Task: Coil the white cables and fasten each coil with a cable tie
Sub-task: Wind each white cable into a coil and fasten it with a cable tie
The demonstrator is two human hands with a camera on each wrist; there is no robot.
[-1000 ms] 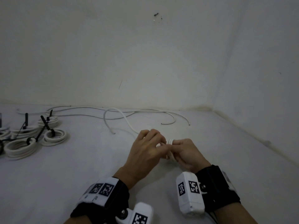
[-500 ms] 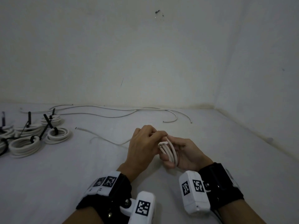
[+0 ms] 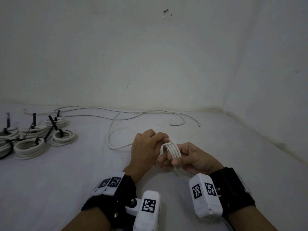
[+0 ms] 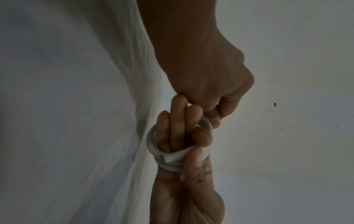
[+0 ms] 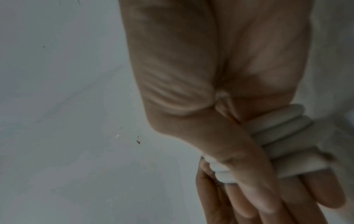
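A white cable coil [image 3: 171,150] of several turns is wound around the fingers of my right hand [image 3: 195,159], whose thumb presses the turns down. My left hand [image 3: 146,147] sits curled just left of it and pinches the cable at the coil's top. From there the loose tail [image 3: 109,135] runs left over the floor and bends back toward the wall. In the left wrist view the coil [image 4: 153,145] rings the right hand [image 4: 172,197], with the left hand [image 4: 206,75] above it. In the right wrist view the turns [image 5: 281,133] lie side by side under the right hand [image 5: 191,75].
Several finished white coils [image 3: 31,145] with black cable ties [image 3: 51,129] sticking up lie on the floor at the far left. More loose white cables [image 3: 150,112] stretch along the foot of the back wall. A side wall [image 3: 275,80] closes the right.
My left hand has carried the cable round my right fingers, so the coil shows more turns. The loose tail has swung across the floor and now bends toward the wall.
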